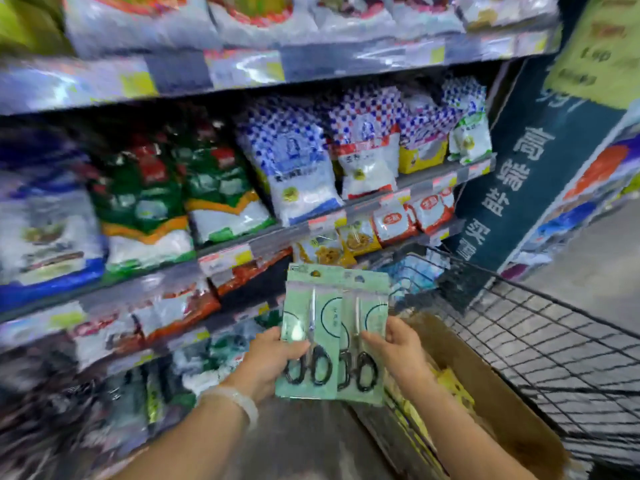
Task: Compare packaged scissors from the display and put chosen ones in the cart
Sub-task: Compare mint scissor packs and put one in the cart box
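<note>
Store shelving [242, 247] packed with blurred food bags fills the background, black wire cart [554, 341] at right with a brown cardboard box [491, 393] inside. Two pale green carded scissor packs with black handles held upright side by side, edges overlapping, just left of the cart. Left hand [270, 362] grip pinches left pack [310, 334], thumb across its front. Right hand [398, 348] grip pinches right pack [367, 334] at its lower right edge. White bracelet [235, 400] on left wrist.
</note>
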Demonstrator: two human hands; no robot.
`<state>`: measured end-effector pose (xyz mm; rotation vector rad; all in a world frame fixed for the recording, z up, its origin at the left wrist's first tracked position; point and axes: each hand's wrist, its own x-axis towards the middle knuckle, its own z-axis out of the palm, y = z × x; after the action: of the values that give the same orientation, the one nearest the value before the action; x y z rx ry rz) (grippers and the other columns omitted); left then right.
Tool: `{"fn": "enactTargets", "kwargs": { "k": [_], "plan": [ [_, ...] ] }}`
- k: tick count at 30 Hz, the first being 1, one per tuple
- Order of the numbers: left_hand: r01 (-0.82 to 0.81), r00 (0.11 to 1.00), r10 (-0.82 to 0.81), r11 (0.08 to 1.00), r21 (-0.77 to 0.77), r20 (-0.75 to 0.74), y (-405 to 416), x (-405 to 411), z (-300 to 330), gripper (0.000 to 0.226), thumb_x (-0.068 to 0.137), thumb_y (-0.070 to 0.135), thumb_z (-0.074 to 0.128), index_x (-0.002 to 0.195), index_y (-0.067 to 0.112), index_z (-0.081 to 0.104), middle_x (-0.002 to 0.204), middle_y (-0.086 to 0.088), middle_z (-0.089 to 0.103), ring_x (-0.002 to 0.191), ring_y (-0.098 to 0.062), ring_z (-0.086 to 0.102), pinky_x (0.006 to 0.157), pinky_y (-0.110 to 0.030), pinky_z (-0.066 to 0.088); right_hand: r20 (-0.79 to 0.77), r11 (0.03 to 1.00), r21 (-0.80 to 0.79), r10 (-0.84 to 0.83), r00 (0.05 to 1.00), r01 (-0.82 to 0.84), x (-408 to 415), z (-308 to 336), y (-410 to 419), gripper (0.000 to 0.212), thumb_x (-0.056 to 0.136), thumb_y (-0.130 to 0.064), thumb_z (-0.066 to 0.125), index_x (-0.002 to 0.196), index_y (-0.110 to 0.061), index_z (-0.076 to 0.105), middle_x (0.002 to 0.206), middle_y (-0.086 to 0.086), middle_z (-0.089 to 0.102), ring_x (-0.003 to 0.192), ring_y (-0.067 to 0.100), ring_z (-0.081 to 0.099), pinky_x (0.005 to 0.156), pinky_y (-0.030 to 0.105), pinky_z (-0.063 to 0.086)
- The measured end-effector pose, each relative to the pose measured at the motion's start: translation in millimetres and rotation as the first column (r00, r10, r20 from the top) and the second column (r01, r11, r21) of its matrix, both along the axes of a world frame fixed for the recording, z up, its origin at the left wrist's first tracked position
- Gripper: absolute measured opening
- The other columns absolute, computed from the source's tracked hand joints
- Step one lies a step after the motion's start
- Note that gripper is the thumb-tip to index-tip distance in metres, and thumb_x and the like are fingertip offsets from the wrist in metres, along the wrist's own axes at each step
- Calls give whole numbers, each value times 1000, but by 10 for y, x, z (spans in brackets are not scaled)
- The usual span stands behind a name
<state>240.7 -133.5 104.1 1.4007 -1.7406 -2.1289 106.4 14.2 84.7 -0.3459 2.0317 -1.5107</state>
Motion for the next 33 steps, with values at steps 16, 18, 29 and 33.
{"fn": "enactTargets", "kwargs": {
  "k": [16,18,29,33],
  "plan": [
    [-702,681,732,640,-312,-33,-610,5172,794,6,84,14,67,89,12,62,86,-5,66,76,-21,60,75,-31,49,-171,641,-41,751,638,-766,4555,796,-2234,14,87,-6,62,79,-10,51,74,2,54,69,14,49,59,21,37],
    [-775,596,801,556,-301,-55,-648,5620,751,24,83,16,69,105,7,64,94,-6,70,85,-22,65,80,-36,53,-206,568,-6,804,557,-823,4998,830,-2422,15,87,-12,63,79,-7,52,72,7,53,65,11,44,60,20,35],
    [-911,376,918,343,-227,-124,-1666,7311,704,24,85,12,67,108,5,60,94,-6,70,88,-25,66,81,-40,55,-176,361,34,920,350,-932,6856,763,-3940,40,86,-18,66,122,-5,55,123,10,61,112,26,59,94,38,50],
    [-904,400,907,366,-220,-134,-2299,7796,809,10,87,7,63,97,10,63,97,-10,71,96,-31,65,93,-47,51,-188,367,74,918,349,-927,7341,844,-4605,33,85,-23,66,104,1,55,107,28,61,88,29,62,78,40,51]
  ]
}}
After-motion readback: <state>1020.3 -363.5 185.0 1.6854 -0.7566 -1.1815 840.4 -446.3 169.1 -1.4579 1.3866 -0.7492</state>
